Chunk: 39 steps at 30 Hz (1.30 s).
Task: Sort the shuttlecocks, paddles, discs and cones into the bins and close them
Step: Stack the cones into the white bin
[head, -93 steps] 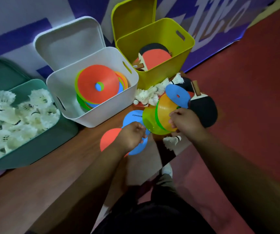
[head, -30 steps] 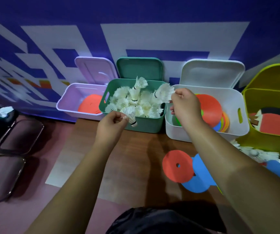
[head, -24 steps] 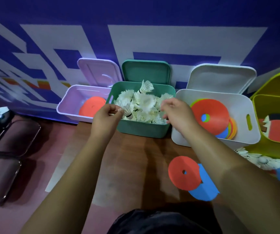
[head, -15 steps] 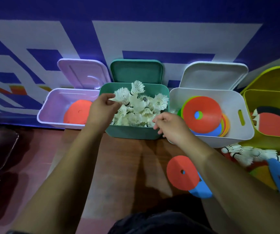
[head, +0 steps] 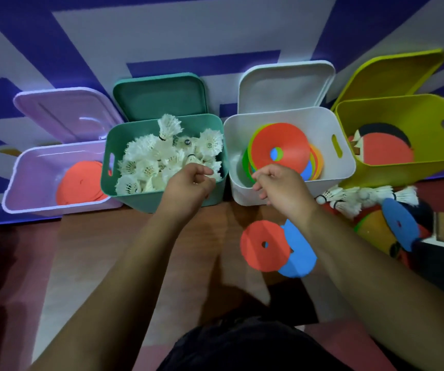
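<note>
The two shuttlecocks carried a moment ago have joined the heap of white feather shuttlecocks (head: 148,167) in the teal plastic bin (head: 146,202). The left hand (head: 188,186), at that bin's near right corner, and the right hand (head: 282,188), over the near rim of the white plastic bin (head: 344,167), are both loosely curled and empty. Loose shuttlecocks (head: 349,199) wait to the right. A flat red disc (head: 263,247) and a blue disc (head: 298,261) lie nearer, partly under the right forearm. All lids stand open.

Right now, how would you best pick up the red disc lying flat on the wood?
Probably by its rim, from above on the right side: the red disc lies flat and thin, but there it overlaps the blue disc, so that edge likely sits slightly raised for a pinch. Its centre hole could also take a fingertip.
</note>
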### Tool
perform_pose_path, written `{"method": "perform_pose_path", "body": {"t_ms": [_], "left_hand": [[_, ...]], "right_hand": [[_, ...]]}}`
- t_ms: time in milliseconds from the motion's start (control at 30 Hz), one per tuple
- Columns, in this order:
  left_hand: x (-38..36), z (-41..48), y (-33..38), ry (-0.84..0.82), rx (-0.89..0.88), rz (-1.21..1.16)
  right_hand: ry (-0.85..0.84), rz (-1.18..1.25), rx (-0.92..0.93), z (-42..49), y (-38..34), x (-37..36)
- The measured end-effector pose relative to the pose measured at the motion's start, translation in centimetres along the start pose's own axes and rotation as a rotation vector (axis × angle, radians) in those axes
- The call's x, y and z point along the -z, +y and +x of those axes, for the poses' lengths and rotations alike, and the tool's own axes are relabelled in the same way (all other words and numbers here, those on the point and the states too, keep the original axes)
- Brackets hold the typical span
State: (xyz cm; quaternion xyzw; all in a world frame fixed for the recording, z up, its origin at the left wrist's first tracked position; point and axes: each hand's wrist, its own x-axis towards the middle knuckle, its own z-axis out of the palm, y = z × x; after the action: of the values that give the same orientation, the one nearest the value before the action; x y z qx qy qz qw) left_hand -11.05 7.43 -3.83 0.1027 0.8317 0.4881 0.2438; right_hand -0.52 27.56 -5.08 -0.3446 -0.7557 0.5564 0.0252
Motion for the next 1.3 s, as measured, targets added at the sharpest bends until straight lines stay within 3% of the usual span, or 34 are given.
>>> {"method": "perform_pose_path", "body": {"t_ms": [267,467,600,667,767,833,1067,1300], "left_hand": [[-11.5,-2.0,-1.8,-0.319,0.071,0.140],[-16.3,-1.3,-7.6,-0.338,0.152,0.511],[-19.0,-2.2,-9.5,-0.186,0.231,0.618],[-20.3,-2.9,-9.9,-0.166,0.260,0.692],[-21.5,-3.6,-10.4,-0.148,0.241,0.797],[-21.5,-3.7,-10.7,-0.141,0.300,0.762],[-20.4,-3.7,-11.1,-0.059,0.483,0.652],[-17.8,-6.1,-11.4,0.001,0.436,0.461]], "right_hand": [[0.054,-0.053,-0.224,-2.9,8.1,7.1],[-0.036,-0.039,-0.484,-6.0,15.4,8.5],[-0.121,0.005,-0.604,-8.1,19.2,7.5],[-0.129,0.039,-0.617,-8.7,20.5,6.9],[-0.035,-0.030,-0.490,-8.7,22.0,6.8],[0.026,0.003,-0.483,-8.6,22.4,6.5],[0.192,0.469,-0.827,-7.1,22.1,5.3],[0.038,0.614,-0.926,-6.4,20.8,4.6]]}}
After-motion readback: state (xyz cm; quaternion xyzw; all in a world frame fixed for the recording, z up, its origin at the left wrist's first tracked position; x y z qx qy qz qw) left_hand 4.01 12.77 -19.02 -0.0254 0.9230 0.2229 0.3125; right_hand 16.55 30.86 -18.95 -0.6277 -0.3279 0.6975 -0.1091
